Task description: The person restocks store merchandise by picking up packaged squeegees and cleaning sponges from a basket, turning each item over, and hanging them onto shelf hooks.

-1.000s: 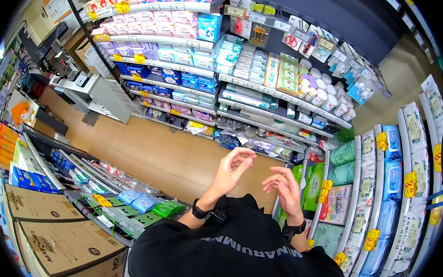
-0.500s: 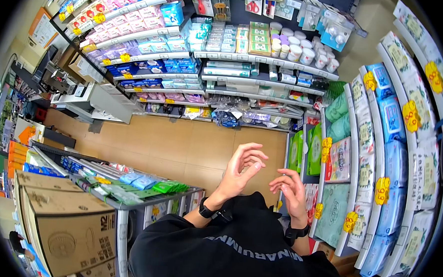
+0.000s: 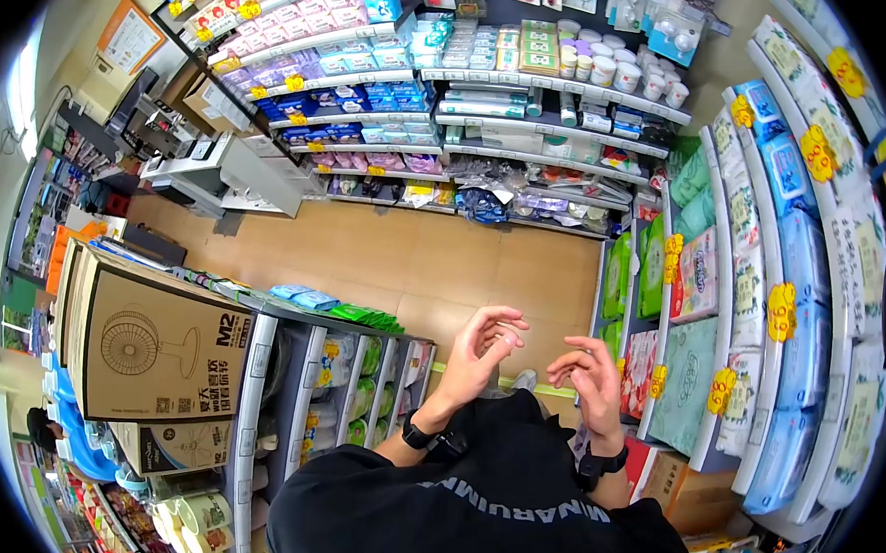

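My left hand point(image 3: 479, 351) is raised in front of my chest, empty, its fingers loosely bent and thumb apart. To its right my right hand point(image 3: 590, 379) hangs at similar height, also empty, with its fingers curved and spread. The two hands do not touch each other or any goods. Dark bands circle both wrists. Nearest to my right hand are red-and-white packs point(image 3: 639, 372) on the right-hand shelf. Beneath the hands are the tan floor and part of a shoe point(image 3: 526, 379).
On the left, a shelf end carries a cardboard fan box point(image 3: 164, 347) on top. Ahead, a wall rack holds tissue packs, white tubs point(image 3: 602, 71) and bagged goods. Blue wipe packs point(image 3: 803, 255) line the right shelves. A counter point(image 3: 253, 176) stands at the far left.
The view has shifted past the left shelf, showing more of its side and the fan box's front. My hands keep nearly the same pose, sitting slightly lower in the picture.
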{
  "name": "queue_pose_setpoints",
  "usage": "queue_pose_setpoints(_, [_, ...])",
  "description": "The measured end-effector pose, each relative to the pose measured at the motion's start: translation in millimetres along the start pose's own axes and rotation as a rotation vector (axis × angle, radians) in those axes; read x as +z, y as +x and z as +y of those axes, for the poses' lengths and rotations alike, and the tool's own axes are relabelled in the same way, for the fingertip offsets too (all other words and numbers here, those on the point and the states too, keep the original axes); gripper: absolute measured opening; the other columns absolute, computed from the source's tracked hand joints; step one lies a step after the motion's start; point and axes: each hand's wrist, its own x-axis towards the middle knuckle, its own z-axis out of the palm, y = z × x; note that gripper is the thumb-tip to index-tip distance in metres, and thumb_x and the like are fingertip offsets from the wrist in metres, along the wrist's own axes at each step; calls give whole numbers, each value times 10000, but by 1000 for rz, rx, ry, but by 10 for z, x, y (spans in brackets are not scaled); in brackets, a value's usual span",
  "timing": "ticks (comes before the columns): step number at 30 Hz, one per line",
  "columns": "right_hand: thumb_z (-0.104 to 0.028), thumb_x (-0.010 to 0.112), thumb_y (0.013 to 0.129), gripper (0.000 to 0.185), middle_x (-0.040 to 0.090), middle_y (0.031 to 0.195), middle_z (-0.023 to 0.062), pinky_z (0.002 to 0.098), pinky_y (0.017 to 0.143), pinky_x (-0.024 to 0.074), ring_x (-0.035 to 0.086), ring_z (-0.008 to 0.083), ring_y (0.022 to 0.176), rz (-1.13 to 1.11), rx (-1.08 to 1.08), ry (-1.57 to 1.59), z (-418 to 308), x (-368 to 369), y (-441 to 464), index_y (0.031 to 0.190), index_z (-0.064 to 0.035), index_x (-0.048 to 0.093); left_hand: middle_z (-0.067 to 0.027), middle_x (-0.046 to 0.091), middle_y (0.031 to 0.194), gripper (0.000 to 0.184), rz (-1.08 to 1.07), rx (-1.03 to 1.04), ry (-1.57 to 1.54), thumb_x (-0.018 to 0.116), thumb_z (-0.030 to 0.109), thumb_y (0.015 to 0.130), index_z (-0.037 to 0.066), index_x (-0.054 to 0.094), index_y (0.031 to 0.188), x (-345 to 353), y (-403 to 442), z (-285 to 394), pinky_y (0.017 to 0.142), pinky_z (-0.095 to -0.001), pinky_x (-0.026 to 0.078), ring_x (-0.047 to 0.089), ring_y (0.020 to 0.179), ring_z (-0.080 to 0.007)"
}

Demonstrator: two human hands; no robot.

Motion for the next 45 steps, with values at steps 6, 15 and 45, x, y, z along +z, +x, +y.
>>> queue_pose_setpoints(6, [-167, 580, 947, 477, 676, 1005, 187, 303, 798, 508, 653, 196, 877, 158, -87, -29, 33, 332, -509, 1347, 47, 432, -104, 623, 1212, 343, -174, 17, 1, 612, 144, 981, 22, 524, 1290, -19, -256, 49, 846, -276, 482, 618, 985, -133])
queue_pose_setpoints(15, [-95, 546, 964, 404, 677, 1027, 166, 289, 810, 497, 641, 176, 895, 389, -174, -26, 286, 1014, -1446, 1341, 27, 467, -105, 633, 1188, 327, -402, -63, -37, 606, 151, 982, 14, 536, 1270, -113, -827, 18, 821, -269, 475, 621, 953, -137])
queue_pose_setpoints(45, [-94, 547, 1003, 278, 696, 962, 92, 268, 756, 487, 621, 123, 845, 1587, -678, -252, 470, 845, -5074, 1261, 7, 552, -54, 666, 1155, 273, -1467, -202, 136, 632, 101, 952, 40, 584, 1214, 2805, -2619, -948, 863, -288, 493, 634, 942, -129])
